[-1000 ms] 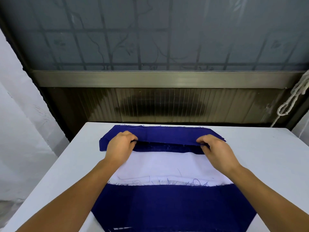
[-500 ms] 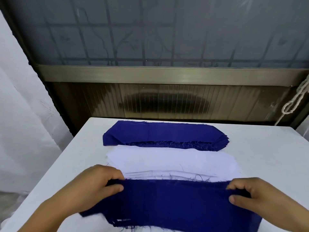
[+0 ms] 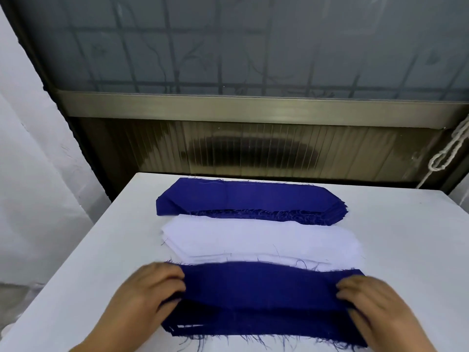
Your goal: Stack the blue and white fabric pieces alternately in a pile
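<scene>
While hands [image 3: 264,301] pinch ends, blue piece [image 3: 258,283] spans between.

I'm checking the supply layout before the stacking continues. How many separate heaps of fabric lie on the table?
3: a blue stack farthest away, a white stack in the middle, and the nearest pile, onto which both hands hold a blue piece. How many pieces each heap contains is hidden.

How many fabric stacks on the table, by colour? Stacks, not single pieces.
Blue: 2, the far blue stack and the near blue pile, whose top blue piece the left hand and right hand grip by its ends.
White: 1, the white stack between them.
Total: 3.
</scene>
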